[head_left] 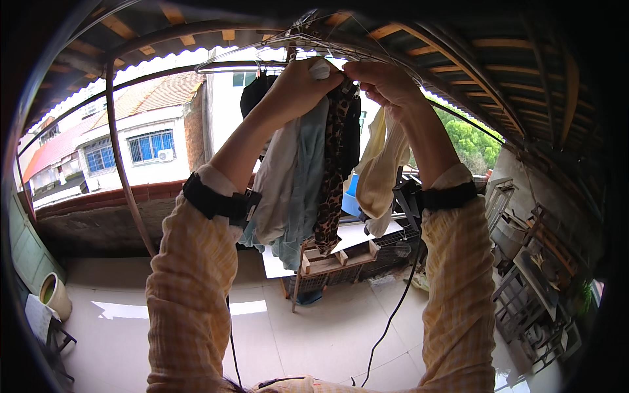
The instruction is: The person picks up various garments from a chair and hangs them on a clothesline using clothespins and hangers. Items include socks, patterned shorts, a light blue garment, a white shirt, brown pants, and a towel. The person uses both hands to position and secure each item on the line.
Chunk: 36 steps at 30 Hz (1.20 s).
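Roof [498,78]: ribbed sheeting over timber battens, arching above the grip.
Floor [321,340]: pale, smooth, glossy tiles, well below the grip.
Rack [337,263]: rough wood, boxy, under the hanging cloths, below the grip.
Teal cloth [306,177]: soft, limp, creased, hanging just under the left hand [304,85].
Leopard-print cloth [332,177]: narrow, spotted brown and black, hanging straight down from between both hands.
Cream socks [380,183]: knitted, tube-shaped, dangling below the right hand [392,85].
Left grip: curled nearly closed around a small white piece [320,69].
Right grip: thumb and forefinger drawn together near the leopard-print top; cannot tell whether holding anything.
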Each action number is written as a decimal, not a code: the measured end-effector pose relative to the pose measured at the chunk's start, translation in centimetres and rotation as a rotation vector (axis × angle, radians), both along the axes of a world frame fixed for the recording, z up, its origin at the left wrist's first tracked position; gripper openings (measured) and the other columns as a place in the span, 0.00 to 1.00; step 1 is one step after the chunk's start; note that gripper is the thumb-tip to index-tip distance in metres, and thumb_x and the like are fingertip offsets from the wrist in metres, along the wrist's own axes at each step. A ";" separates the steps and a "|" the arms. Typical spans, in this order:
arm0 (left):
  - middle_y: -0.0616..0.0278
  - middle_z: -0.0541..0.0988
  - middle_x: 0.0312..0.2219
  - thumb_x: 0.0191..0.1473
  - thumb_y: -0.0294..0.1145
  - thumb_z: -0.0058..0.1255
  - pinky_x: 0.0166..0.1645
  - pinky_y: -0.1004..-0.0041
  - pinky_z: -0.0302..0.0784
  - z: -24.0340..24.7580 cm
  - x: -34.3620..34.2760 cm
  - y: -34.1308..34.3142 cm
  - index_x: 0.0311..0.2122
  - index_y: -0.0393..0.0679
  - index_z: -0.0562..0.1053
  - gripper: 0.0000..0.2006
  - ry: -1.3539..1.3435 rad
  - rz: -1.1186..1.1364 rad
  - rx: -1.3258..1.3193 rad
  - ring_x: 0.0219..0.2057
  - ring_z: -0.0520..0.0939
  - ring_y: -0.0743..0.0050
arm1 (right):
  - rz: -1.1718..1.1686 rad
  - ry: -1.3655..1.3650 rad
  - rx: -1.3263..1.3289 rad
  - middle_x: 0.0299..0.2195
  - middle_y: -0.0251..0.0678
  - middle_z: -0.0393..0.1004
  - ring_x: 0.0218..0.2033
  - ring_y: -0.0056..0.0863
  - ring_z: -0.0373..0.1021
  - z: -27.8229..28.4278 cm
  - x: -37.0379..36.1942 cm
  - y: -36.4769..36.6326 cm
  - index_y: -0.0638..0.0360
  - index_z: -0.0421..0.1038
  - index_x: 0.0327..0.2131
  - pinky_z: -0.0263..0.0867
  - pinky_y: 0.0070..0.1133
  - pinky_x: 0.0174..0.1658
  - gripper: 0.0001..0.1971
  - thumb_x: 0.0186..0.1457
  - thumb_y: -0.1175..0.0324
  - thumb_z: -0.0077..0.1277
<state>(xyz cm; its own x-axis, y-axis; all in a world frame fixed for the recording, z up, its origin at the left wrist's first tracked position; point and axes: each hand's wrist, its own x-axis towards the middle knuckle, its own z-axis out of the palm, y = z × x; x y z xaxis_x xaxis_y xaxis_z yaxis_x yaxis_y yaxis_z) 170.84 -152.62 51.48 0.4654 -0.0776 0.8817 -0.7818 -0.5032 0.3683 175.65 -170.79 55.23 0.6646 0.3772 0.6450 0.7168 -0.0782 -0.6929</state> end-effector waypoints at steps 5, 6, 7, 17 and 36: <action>0.63 0.78 0.25 0.49 0.40 0.57 0.34 0.76 0.71 -0.9 -0.7 -0.2 0.36 0.40 0.75 0.15 0.163 -0.020 -0.088 0.27 0.77 0.80 | -0.106 -0.152 0.046 0.26 0.29 0.74 0.28 0.15 0.65 -1.0 -0.4 -0.4 0.59 0.75 0.40 0.60 0.13 0.29 0.22 0.44 0.56 0.63; 0.64 0.78 0.24 0.49 0.40 0.58 0.33 0.77 0.71 -1.4 -0.8 -0.2 0.36 0.40 0.75 0.15 0.116 -0.051 -0.131 0.26 0.76 0.81 | -0.131 -0.235 0.115 0.27 0.30 0.74 0.29 0.16 0.67 -1.7 -1.1 -0.5 0.59 0.74 0.41 0.61 0.14 0.30 0.23 0.44 0.56 0.63; 0.65 0.77 0.24 0.48 0.41 0.59 0.33 0.78 0.70 -2.0 -0.9 -0.2 0.36 0.40 0.75 0.15 0.068 -0.081 -0.174 0.26 0.75 0.82 | -0.157 -0.315 0.185 0.27 0.31 0.74 0.31 0.17 0.68 -2.2 -1.8 -0.3 0.59 0.72 0.43 0.63 0.14 0.31 0.25 0.44 0.55 0.63; 0.69 0.75 0.21 0.45 0.41 0.63 0.28 0.83 0.68 -6.3 -2.8 0.0 0.28 0.42 0.73 0.14 0.127 -0.217 -0.289 0.23 0.72 0.86 | -0.010 -0.191 -0.212 0.26 0.37 0.73 0.28 0.22 0.70 -11.8 -6.5 1.7 0.65 0.69 0.34 0.66 0.19 0.33 0.17 0.48 0.61 0.59; 0.61 0.78 0.24 0.40 0.28 0.63 0.34 0.72 0.77 -16.7 -6.7 4.1 0.26 0.42 0.73 0.09 0.658 -0.802 0.083 0.33 0.81 0.68 | -0.405 -0.886 0.460 0.28 0.29 0.71 0.25 0.12 0.65 -13.4 -9.1 -3.2 0.62 0.66 0.37 0.64 0.12 0.29 0.06 0.55 0.76 0.50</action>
<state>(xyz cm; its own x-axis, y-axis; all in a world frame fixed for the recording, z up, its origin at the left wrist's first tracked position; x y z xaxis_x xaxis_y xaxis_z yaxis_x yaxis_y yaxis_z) 164.15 -148.52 34.74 0.6372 -0.6256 0.4501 -0.5553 0.0323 0.8310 166.59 -173.97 41.79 -0.0878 -0.1674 0.9820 0.9574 -0.2864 0.0368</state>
